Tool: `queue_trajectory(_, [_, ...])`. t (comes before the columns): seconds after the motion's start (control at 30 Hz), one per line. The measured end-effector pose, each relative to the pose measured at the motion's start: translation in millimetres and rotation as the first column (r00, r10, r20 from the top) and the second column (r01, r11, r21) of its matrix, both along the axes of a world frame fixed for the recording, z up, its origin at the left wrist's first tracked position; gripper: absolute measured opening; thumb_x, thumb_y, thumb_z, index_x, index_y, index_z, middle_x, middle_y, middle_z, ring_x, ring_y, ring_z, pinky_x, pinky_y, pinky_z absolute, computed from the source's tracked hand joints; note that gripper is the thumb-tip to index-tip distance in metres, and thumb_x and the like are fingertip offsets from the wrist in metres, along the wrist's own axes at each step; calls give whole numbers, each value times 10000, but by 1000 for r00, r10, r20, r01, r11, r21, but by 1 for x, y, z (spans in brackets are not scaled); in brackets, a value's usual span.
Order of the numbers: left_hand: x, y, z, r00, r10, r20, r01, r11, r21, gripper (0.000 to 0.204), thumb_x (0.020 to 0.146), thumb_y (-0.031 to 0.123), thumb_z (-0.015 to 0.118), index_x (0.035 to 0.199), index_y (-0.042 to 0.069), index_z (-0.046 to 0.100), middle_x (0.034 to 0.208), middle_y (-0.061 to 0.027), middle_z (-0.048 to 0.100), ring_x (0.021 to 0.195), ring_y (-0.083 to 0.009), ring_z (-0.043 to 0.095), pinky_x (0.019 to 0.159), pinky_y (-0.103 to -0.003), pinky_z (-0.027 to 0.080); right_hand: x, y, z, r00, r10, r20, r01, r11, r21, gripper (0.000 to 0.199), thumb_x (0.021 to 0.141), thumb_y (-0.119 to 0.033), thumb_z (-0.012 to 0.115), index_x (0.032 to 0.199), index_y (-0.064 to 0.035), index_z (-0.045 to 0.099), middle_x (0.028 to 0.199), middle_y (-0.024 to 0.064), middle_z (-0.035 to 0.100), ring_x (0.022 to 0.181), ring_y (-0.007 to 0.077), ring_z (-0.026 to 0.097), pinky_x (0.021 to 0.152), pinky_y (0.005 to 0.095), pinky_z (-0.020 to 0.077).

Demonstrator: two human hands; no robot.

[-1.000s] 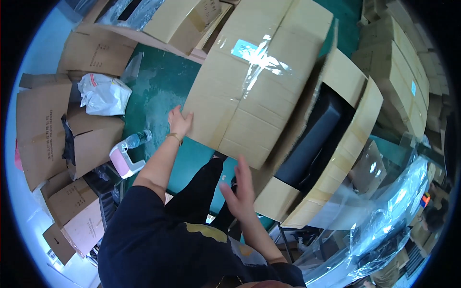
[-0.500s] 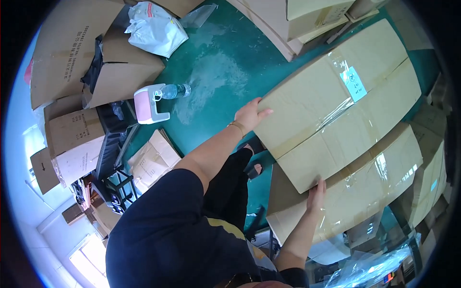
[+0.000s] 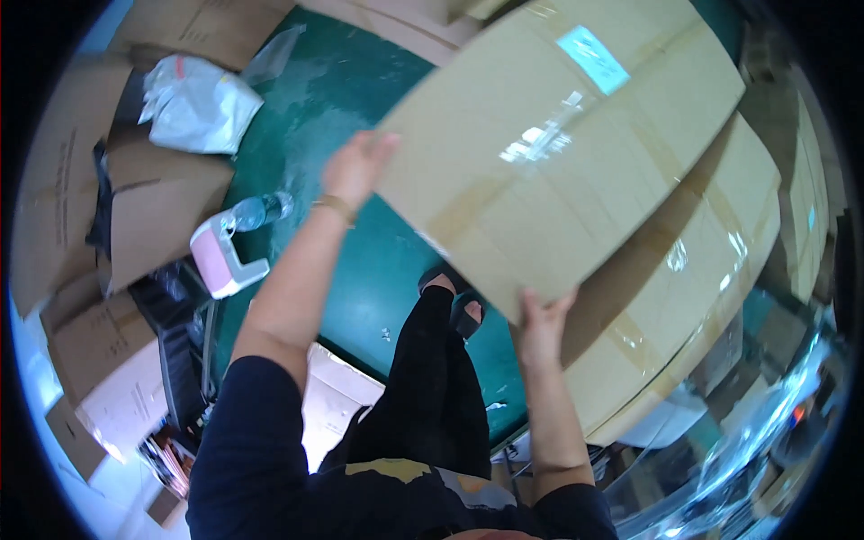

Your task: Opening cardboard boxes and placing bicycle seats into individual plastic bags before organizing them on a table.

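Note:
A large taped cardboard box (image 3: 504,211) with a light-blue label (image 3: 594,61) is tilted in front of me, held between both hands. At its left edge my left hand (image 3: 356,169) is closed, thumb on the near face and fingers partly behind. My right hand (image 3: 543,326) grips the lower corner; some of its fingers are hidden by the cardboard. Just beyond my right hand, below the held box, is a second taped cardboard box (image 3: 679,297).
To the left are open cartons (image 3: 166,211), a white plastic bag (image 3: 202,106), a pink-and-white device (image 3: 220,261) and a clear plastic bottle (image 3: 261,211). Flattened cardboard (image 3: 337,400) lies by my legs. Clear plastic film (image 3: 756,441) is at lower right. The floor (image 3: 360,297) is green.
The held box has risen toward me and shifted left and up in view, uncovering more of the box beneath. Both hands have moved with it, and my view has turned.

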State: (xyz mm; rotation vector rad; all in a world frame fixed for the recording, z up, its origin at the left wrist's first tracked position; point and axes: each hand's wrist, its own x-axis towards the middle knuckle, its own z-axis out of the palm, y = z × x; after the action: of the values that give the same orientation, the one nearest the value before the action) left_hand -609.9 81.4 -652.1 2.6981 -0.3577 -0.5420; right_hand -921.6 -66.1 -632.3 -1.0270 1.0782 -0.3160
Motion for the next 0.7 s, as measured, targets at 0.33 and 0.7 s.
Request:
queue_trajectory(0.33, [53,85,-15,990,-15,138,40,983,-181,585,958,364,413,1347,-68,345,1246,-251,531,1172,-360,509,1014,-403,371,1,111,-35,838,479,262,-545,757,361,851,832,-87,646,1451,-52,63,1431,144,298,1302,270,347,1040,385,319])
queue_trajectory(0.7, [-198,290,-9,766,-119,-631,341,908,242,509,818,434,619,1192,92,574,1049,-183,634,957,-332,615,846,-388,490,-147,28,13,924,213,-317,-113,946,304,314,892,-168,587,1168,-32,526,1030,108,640,866,187,638,746,293,509])
